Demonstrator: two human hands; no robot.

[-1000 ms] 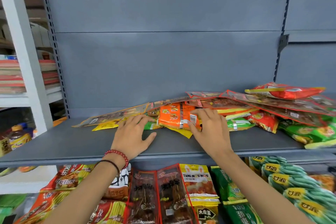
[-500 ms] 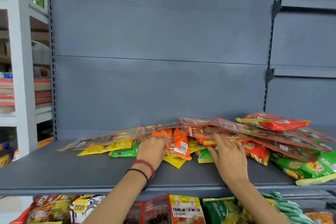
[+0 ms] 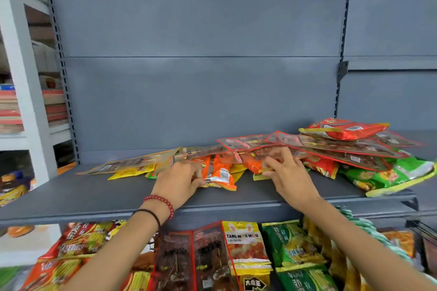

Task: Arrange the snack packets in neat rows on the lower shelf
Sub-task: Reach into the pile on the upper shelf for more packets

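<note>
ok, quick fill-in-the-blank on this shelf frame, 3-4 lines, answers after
1. The left hand grips the orange packet on a shelf coloured ___.
2. The bead bracelet on that wrist is ___.
3. The puffy red packet lies on ___ of the pile.
4. The big green packet lies at the pile's ___ end.
Missing words: grey; red; top; right.

A shop: grey gondola shelving [image 3: 94, 198] stocked with snack packets [image 3: 246, 250].
</note>
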